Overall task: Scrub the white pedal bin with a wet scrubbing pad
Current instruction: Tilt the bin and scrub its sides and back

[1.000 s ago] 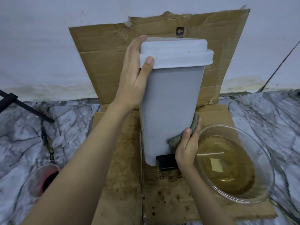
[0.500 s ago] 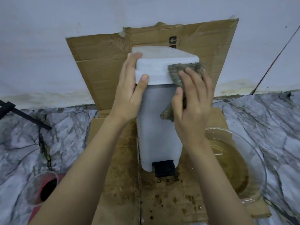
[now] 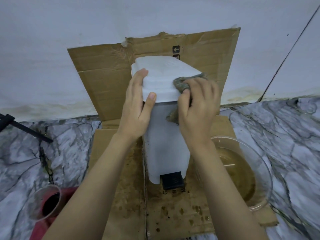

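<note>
On the cardboard (image 3: 121, 196), at centre: the white pedal bin (image 3: 166, 135) is stood on its base and steadied from above.
Bin axis: the long axis is seen running from 6 o'clock, where the black pedal (image 3: 172, 180) juts out, to 12 o'clock, where the lid (image 3: 161, 73) is closed.
Left hand (image 3: 136, 110): the lid's 9 o'clock edge is clasped, with fingers laid over the top and the thumb pressed on the front rim.
Right hand (image 3: 197, 110): the scrubbing pad (image 3: 181, 84) is held under curled fingers and pressed on the lid's 3 o'clock corner; a loose flap is left hanging against the bin's wall.
Key relation: the rest of the lid top lies toward 10 o'clock from the pad, so a stroke is judged likely to run across the short axis toward the bracing hand. The pad is carried by the right hand alone, which is also the nearer.
Water: a glass bowl (image 3: 266, 167) of brownish water is set just beside the bin at 4 o'clock, on the right hand's side.
Writing: a black arrow mark (image 3: 176, 49) pointing left is printed on the upright cardboard at 12 o'clock. Below the pedal, printed letters (image 3: 173, 191) are partly hidden, and only "G", "N" and "M" can be made out. No brand can be read on the bin.
</note>
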The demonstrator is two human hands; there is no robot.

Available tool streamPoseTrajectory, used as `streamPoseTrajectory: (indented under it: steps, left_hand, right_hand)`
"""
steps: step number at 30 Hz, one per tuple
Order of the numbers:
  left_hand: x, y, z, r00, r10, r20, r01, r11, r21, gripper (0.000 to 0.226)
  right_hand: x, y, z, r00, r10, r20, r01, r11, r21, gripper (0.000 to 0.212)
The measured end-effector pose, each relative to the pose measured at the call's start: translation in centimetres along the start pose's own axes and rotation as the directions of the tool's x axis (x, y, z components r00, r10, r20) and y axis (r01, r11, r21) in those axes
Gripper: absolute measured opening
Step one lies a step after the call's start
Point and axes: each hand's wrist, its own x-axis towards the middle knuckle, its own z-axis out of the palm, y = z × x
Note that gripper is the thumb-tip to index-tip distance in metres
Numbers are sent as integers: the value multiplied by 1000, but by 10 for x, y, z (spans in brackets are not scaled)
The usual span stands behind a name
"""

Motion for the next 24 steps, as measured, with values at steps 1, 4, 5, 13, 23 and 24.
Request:
streamPoseTrajectory:
  steps: [1, 4, 5, 13, 23, 24]
  left_hand:
    - [-1, 1, 0, 1000, 9, 11, -9, 1000, 6, 59]
    - [-3, 3, -3, 998, 14, 64, -16, 999, 30, 60]
    - [-5, 3, -3, 997, 10, 77, -13, 999, 38, 60]
    - [-28, 9, -3, 999, -2, 48, 1, 1000, 31, 60]
    - [-81, 33, -5, 981, -60, 186, 40, 993, 113, 64]
    - [-85, 35, -9, 976, -57, 209, 31, 992, 123, 64]
  right_hand:
    - [-3, -5, 3, 999, -40, 13, 40, 999, 6, 24]
    - [-6, 3, 2, 994, -106, 10, 106, 994, 5, 22]
    - [-6, 9, -1, 995, -103, -15, 103, 995, -8, 22]
    - [-6, 18, -14, 573, 806, 151, -784, 486, 386, 40]
    - [-56, -76, -36, 416, 901, 120, -820, 315, 477, 74]
    - [-58, -81, -39, 391, 911, 127, -826, 287, 485, 79]
